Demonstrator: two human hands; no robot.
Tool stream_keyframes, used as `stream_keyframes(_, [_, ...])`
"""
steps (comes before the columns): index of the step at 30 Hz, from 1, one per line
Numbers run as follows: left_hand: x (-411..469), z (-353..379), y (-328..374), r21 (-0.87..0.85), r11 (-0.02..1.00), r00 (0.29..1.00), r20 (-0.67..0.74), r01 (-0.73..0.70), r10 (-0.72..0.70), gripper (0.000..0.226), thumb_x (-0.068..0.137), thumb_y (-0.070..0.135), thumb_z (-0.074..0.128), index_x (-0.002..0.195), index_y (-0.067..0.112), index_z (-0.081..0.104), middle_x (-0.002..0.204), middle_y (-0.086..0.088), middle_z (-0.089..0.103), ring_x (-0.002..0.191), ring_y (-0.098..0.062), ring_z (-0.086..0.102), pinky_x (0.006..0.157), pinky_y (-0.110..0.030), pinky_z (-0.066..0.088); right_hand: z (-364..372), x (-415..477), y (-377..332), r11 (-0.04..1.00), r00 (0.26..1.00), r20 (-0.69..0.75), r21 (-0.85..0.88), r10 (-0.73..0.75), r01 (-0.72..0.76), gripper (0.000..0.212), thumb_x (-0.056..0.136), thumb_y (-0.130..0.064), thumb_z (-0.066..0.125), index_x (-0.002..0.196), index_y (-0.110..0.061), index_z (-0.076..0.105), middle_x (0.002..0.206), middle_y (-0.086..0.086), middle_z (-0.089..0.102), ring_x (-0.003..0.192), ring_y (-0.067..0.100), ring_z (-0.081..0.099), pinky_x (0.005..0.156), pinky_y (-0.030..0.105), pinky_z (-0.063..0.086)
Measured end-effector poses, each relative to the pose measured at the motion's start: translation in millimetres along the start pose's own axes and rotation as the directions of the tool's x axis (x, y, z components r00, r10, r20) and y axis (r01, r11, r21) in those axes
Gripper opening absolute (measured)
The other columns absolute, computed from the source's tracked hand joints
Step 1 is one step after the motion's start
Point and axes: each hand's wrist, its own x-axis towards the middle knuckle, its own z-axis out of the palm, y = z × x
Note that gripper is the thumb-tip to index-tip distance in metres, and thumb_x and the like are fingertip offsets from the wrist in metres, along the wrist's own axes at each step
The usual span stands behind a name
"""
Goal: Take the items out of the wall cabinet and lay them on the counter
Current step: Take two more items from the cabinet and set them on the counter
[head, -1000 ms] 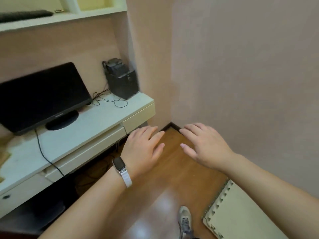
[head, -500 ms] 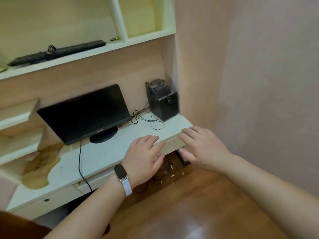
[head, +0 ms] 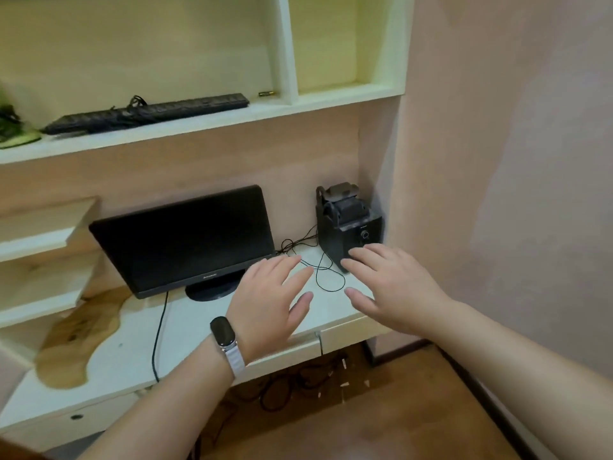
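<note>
left hand (head: 268,303) and right hand (head: 391,287) both spread, empty, hovered over bench (head: 126,353) | step: approach, nothing taken yet | keyboard (head: 149,112) lay on wall cabinet shelf (head: 199,126), small battery-like item (head: 266,93) beside it | next: I'd reach up for keyboard | vs earlier: view tilted up, shelf now fuller in view, hands farther over bench

Pink wall (head: 497,161), wooden floor (head: 398,426)

1. Wall cabinet (head: 285,44): pale open shelving above the counter
2. Black keyboard (head: 149,112): lies flat on its shelf, cable bunched on top
3. Small battery (head: 266,93): on its side, near the keyboard's right end
4. White counter (head: 116,353): below
</note>
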Motion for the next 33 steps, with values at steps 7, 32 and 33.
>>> stream_keyframes(7, [69, 31, -96, -0.045, 0.997, 0.985, -0.162, -0.069, 0.061, 0.037, 0.091, 0.038, 0.054, 0.122, 0.02, 0.065, 0.126, -0.003, 0.063, 0.121, -0.025, 0.055, 0.101, -0.042, 0.041, 22, 106, 9, 0.996, 0.994, -0.104, -0.079, 0.025, -0.034, 0.049, 0.088, -0.047, 0.048, 0.12, -0.013, 0.064, 0.12, 0.005, 0.065, 0.111, 0.03, 0.058, 0.087, 0.041, 0.05])
stream_keyframes(32, [355, -33, -168, 0.071, 0.977, 0.831, -0.516, -0.202, 0.209, 0.037, 0.084, 0.037, 0.054, 0.11, 0.014, 0.069, 0.117, -0.007, 0.066, 0.108, -0.029, 0.061, 0.088, -0.039, 0.041, -76, 323, 165, 0.974, 0.898, -0.432, -0.16, 0.077, -0.161, 0.054, 0.088, -0.048, 0.042, 0.124, -0.012, 0.062, 0.126, 0.011, 0.063, 0.112, 0.033, 0.059, 0.087, 0.045, 0.052])
stream_keyframes(33, [368, -39, -164, 0.081, 0.977, 0.822, -0.53, -0.196, 0.209, 0.038, 0.085, 0.037, 0.053, 0.112, 0.015, 0.068, 0.118, -0.007, 0.065, 0.109, -0.029, 0.06, 0.089, -0.039, 0.041, -83, 329, 176, 0.976, 0.893, -0.447, -0.165, 0.056, -0.144, 0.054, 0.088, -0.048, 0.042, 0.124, -0.012, 0.062, 0.125, 0.01, 0.063, 0.112, 0.033, 0.058, 0.084, 0.045, 0.052])
